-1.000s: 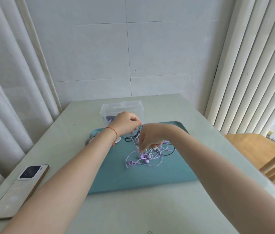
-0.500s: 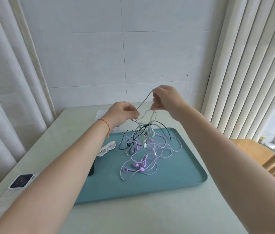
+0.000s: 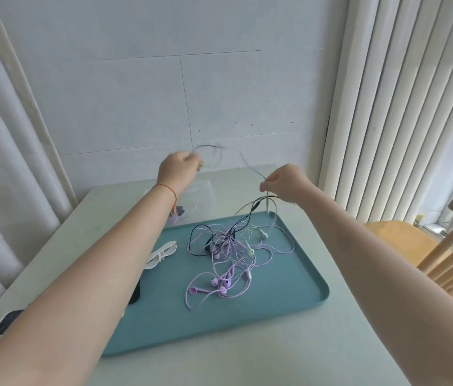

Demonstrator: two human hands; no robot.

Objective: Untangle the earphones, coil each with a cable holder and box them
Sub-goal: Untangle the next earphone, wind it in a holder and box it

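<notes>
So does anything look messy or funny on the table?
Yes: the earphones lie knotted together on the teal tray, with purple, black and mint cords crossing over each other. The left hand and right hand each pinch a cord raised off the heap.

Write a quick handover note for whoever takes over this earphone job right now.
Left hand: raised, pinching a blurred cable end.
Right hand: raised, pinching thin cables that run down into the tangle.
Earphones: purple, black and mint, still knotted together on the teal tray.
White cable holder lies unused at the tray's left edge; clear box stands behind the tray.
Done: pulling apart begun. Left: separate each, coil, clip, box.
</notes>
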